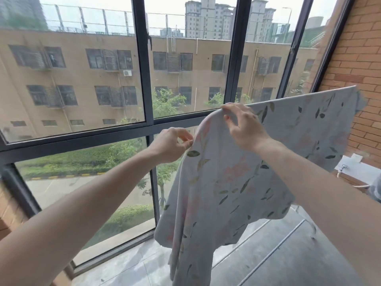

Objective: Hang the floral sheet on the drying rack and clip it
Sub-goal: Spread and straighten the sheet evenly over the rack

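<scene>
A soft, leaf-printed floral sheet point(233, 172) drapes over a mostly hidden drying rack point(288, 234) by the window point(144, 79), left hand point(171, 144) pinching its edge, right hand point(243, 126) fingers gripping the top fold.

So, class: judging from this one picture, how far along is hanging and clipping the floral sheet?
Done: the floral sheet is already draped over a high line, its top edge running toward the brick wall. In hand: the right hand pinches the top fold while the left hand pinches the side edge, straightening it. Left: clipping; no clip is visible.
</scene>
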Demonstrator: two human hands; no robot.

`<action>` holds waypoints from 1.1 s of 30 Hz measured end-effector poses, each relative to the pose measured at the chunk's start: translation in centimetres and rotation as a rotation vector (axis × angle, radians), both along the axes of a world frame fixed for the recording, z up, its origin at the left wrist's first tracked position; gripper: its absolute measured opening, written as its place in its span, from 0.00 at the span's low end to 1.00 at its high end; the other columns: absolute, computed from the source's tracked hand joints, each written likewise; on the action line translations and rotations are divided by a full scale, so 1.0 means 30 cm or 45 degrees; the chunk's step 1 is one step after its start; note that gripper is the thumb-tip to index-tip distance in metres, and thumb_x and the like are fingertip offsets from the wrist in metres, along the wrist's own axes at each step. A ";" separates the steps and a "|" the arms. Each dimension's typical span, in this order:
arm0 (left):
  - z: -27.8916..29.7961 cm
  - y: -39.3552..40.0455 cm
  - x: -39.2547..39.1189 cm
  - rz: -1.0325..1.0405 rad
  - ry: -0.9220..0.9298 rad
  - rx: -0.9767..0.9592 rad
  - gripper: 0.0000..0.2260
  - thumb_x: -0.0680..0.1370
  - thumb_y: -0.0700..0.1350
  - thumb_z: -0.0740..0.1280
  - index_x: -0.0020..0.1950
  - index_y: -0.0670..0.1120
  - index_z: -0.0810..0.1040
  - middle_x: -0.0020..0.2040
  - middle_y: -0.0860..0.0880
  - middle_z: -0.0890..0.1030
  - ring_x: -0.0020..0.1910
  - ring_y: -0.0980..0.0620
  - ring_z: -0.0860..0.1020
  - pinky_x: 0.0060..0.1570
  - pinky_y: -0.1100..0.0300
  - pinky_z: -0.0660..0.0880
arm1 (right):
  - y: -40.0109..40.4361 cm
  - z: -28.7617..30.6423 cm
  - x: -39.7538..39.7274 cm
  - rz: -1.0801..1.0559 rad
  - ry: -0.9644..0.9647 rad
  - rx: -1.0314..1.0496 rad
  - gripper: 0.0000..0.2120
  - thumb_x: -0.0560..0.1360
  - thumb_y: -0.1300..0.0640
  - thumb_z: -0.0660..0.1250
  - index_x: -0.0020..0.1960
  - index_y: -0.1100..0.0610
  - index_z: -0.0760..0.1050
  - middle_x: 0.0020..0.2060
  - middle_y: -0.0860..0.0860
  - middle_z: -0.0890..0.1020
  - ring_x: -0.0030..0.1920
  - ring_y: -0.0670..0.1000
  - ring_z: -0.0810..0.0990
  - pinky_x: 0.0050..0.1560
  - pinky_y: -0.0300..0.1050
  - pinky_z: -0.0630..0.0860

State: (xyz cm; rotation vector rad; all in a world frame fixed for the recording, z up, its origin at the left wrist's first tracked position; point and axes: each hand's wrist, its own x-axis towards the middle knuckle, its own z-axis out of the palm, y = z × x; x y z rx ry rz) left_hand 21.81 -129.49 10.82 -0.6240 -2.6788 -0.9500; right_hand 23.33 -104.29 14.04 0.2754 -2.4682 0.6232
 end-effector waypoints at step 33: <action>-0.064 0.072 -0.138 -0.067 -0.294 0.302 0.10 0.75 0.41 0.73 0.52 0.54 0.86 0.48 0.58 0.86 0.46 0.59 0.83 0.42 0.64 0.79 | 0.031 0.004 -0.098 0.061 0.066 0.020 0.16 0.86 0.45 0.54 0.60 0.49 0.78 0.55 0.47 0.79 0.64 0.54 0.70 0.67 0.53 0.64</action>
